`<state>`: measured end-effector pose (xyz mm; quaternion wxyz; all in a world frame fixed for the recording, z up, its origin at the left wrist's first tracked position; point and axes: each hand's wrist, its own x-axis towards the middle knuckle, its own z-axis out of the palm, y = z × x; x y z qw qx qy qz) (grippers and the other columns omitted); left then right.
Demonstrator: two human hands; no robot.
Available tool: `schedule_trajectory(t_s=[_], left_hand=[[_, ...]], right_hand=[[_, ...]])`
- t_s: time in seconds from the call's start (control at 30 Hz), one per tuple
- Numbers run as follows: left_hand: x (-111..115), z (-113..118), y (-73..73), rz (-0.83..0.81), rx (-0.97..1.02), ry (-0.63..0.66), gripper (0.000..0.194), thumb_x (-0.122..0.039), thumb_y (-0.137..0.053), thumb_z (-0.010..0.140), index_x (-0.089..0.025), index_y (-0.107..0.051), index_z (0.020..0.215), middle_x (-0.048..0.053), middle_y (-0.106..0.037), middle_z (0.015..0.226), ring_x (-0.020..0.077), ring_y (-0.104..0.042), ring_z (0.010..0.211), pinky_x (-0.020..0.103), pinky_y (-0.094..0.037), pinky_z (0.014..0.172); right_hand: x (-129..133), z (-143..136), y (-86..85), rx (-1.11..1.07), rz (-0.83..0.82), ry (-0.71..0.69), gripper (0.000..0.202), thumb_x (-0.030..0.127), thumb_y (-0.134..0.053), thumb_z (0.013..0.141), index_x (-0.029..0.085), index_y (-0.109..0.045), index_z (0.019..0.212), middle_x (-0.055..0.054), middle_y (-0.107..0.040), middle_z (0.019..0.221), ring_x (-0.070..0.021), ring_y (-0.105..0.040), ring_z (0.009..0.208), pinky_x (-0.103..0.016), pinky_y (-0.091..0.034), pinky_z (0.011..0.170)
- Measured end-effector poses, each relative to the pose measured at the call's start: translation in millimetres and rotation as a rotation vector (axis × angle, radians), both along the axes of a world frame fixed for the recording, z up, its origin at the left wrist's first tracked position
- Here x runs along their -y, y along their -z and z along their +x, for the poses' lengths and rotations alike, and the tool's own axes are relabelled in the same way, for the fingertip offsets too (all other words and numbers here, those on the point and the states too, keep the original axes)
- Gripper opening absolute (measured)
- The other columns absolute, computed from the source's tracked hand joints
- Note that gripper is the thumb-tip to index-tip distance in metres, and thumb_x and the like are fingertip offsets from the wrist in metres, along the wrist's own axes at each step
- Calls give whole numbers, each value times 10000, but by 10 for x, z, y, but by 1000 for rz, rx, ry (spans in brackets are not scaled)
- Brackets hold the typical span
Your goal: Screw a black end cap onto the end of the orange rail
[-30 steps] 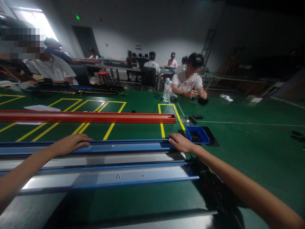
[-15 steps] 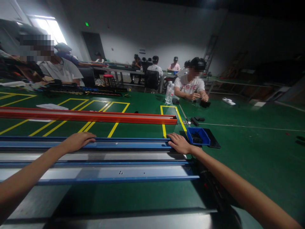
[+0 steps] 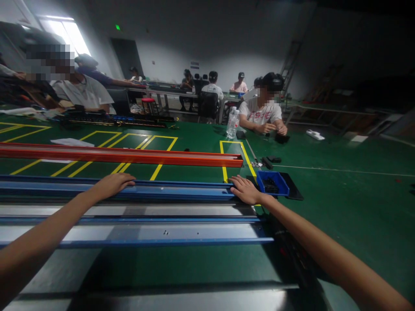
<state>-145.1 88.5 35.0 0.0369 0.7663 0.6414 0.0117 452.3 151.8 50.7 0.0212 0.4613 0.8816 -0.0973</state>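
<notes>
A long blue metal rail (image 3: pixel 181 190) with a silvery channel lies across in front of me. Toward its middle, my left hand (image 3: pixel 113 185) grips it from above, fingers bent over the far edge. My right hand (image 3: pixel 245 190) holds the rail near its right end, fingers across the top and the thumb on the near side. Both thumb undersides are partly hidden. Nearer to me lie a plain silver rail (image 3: pixel 181 211) and a second blue-edged rail (image 3: pixel 142 233) with small holes in it.
Beyond is an orange-red rail (image 3: pixel 145 156) on the green table (image 3: pixel 340 207) with yellow tape outlines. A blue bin (image 3: pixel 272 183) of dark small parts stands by my right hand, next to a black flat plate (image 3: pixel 294 185). Bottles (image 3: pixel 232 125) and a seated co-worker (image 3: pixel 262 110) are across.
The held blue rail has shifted away from me, more at its left part, widening the gap to the silver rail. Both hands have moved with it.
</notes>
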Motion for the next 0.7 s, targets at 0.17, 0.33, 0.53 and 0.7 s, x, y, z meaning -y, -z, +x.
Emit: schedule_trajectory(t_s=[0.17, 0.33, 0.53, 0.7], left_hand=[[-56, 45, -35, -10, -11, 5, 589, -520, -375, 941, -140, -744, 1199, 185, -752, 1276, 334, -671, 1238, 445, -498, 1084], [-97, 78, -66, -21, -27, 4, 579, -492, -370, 934, -142, -754, 1189, 185, -753, 1268, 350, -680, 1220, 449, -509, 1063], [-209, 71, -35, -5, -38, -1, 572, -511, -371, 929, -178, -773, 1164, 167, -764, 1248, 350, -686, 1208, 421, -520, 1036], [-300, 50, -9, 20, -14, 22, 601, -566, -370, 916, -185, -789, 1119, 183, -771, 1217, 376, -704, 1172, 437, -547, 981]], right_hand=[[-77, 4, 33, 14, 6, 10, 653, 539, -246, 1090, 205, -370, 1637, -116, -341, 1720, -318, -187, 1621, -529, -208, 1285], [-172, -8, 38, 30, 23, -1, 678, 547, -242, 1086, 185, -350, 1649, -113, -312, 1732, -313, -153, 1628, -516, -193, 1296], [-262, -19, 33, 46, 40, 9, 683, 548, -243, 1080, 186, -358, 1648, -116, -295, 1737, -341, -162, 1623, -561, -180, 1297], [-331, -19, 47, 58, 54, 13, 694, 547, -251, 1074, 175, -362, 1649, -109, -292, 1739, -336, -159, 1623, -542, -187, 1302]])
